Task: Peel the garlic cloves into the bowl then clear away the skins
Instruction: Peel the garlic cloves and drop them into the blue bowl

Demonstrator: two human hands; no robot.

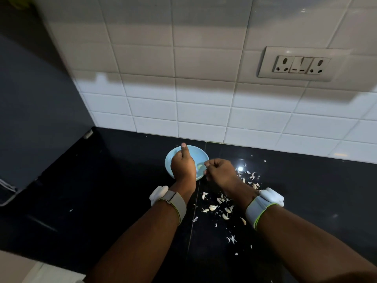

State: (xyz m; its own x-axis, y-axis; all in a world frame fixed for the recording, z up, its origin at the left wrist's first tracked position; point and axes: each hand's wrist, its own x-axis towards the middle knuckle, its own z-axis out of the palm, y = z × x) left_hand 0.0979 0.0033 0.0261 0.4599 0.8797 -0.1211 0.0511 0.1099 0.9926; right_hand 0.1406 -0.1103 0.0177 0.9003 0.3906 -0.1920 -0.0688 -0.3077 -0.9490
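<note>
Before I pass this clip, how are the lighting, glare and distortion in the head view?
Head view: dim overall, with a wide shadow band across the upper wall tiles; a bright glare spot on the black counter washes out some garlic skins; wide-angle bending curves the tile lines and the socket; the left hand hides part of the bowl, so its contents are hard to read.

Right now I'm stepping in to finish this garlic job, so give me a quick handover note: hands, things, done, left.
Left hand: over the light blue round bowl, thumb raised, fingers curled; what it holds is hidden.
Right hand: fingers curled at the bowl's right rim; contents hidden.
Done: at least one pale peeled garlic clove lies in the bowl.
Left: papery white garlic skins lie scattered on the black glossy countertop, right of the bowl; none cleared.
</note>
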